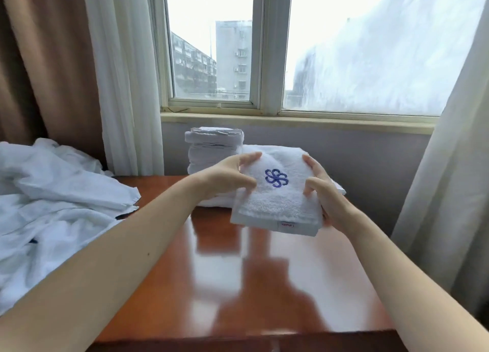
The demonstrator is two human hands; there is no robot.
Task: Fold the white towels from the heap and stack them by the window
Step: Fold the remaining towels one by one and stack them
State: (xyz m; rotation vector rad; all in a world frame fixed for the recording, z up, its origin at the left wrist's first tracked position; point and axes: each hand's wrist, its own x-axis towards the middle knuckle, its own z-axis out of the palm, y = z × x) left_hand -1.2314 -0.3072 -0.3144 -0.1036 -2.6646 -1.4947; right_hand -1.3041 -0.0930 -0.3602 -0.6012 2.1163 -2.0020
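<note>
A folded white towel (277,203) with a blue embroidered emblem on top is held above the wooden table (238,285). My left hand (227,178) grips its left edge and my right hand (324,190) grips its right edge. Behind it, a tall stack of folded white towels (213,150) stands under the window sill. A lower stack of folded towels (280,150) lies just right of the tall one, partly hidden by the held towel. The heap of unfolded white towels (53,200) spreads over the left side.
The window (264,47) with its sill (291,120) runs along the back wall. White sheer curtains (124,73) and a brown curtain (39,60) hang at the left. Another sheer curtain (449,179) hangs at the right, close to the table's edge.
</note>
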